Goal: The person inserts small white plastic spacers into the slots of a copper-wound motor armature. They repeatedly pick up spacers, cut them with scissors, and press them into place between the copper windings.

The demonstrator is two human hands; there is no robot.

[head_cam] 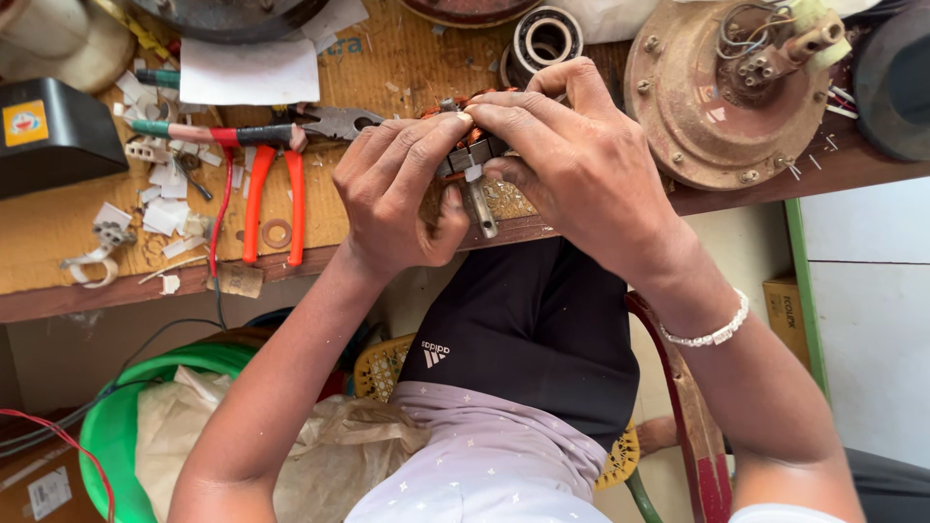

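A person's left hand (392,194) and right hand (572,155) are closing their fingers together around a small copper-wound motor part (472,155) at the workbench (58,232) edge. Orange-handled pliers (276,189) are lying just left of them. A black box with a square yellow label (24,123) is sitting far left, a brown carton (783,308) low at right.

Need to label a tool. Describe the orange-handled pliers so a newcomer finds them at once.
On the wooden bench, look just beside the left hand. The pliers lie flat, grey jaws toward the hands. Their two bright orange handles set them apart from the white scraps around.
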